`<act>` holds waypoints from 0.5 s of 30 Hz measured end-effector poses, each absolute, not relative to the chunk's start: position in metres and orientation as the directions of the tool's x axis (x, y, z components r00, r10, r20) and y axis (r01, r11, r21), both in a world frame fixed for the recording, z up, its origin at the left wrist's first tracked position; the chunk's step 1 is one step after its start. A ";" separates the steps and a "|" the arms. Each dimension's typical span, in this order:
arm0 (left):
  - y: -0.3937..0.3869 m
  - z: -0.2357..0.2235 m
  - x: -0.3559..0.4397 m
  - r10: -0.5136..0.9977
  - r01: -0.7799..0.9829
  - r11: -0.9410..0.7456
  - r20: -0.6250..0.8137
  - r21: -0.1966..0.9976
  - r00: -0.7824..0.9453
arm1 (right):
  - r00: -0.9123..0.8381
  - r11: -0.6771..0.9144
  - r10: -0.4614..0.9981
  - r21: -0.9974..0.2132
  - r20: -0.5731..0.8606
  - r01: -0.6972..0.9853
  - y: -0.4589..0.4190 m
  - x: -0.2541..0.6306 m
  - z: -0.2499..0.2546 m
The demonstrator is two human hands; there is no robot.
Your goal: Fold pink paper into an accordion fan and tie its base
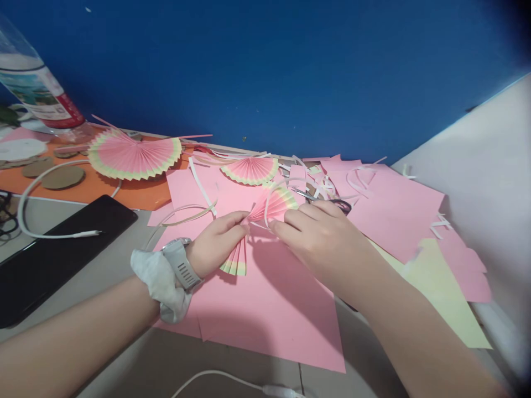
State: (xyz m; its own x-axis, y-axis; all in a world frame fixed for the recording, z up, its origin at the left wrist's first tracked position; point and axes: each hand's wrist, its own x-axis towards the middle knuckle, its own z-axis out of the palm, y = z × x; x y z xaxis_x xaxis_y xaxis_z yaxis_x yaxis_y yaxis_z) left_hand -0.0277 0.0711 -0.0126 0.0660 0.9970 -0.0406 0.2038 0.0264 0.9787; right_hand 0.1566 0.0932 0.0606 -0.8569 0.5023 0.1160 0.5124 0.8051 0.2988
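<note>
A pleated paper fan, pink with a yellow-green edge, is pinched at its middle by my left hand. Its folds spread out on two sides, one part up to the right and one below the fingers. My right hand is closed, thumb and index together on a thin white paper strip that loops beside the fan. Beneath both hands lies a pink paper sheet. Two more pleated fans rest behind: a large one at the left and a smaller one in the middle.
A black phone and white cable lie left, near cardboard discs and a plastic bottle. Scissors, paper scraps and pink sheets are at the right. A blue wall stands behind.
</note>
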 end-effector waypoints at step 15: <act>0.070 -0.003 -0.029 0.941 0.106 0.121 -0.149 0.987 0.303 | -0.812 0.774 0.552 0.247 0.189 0.584 0.095 0.160 0.057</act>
State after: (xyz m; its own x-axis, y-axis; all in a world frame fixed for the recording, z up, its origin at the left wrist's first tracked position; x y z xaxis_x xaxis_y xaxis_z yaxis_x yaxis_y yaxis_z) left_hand -0.0293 0.0703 -0.0025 0.3033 0.9413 -0.1485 0.1063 0.1215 0.9869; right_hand 0.1597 0.0954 0.0571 -0.8120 0.5523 0.1887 0.5835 0.7737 0.2467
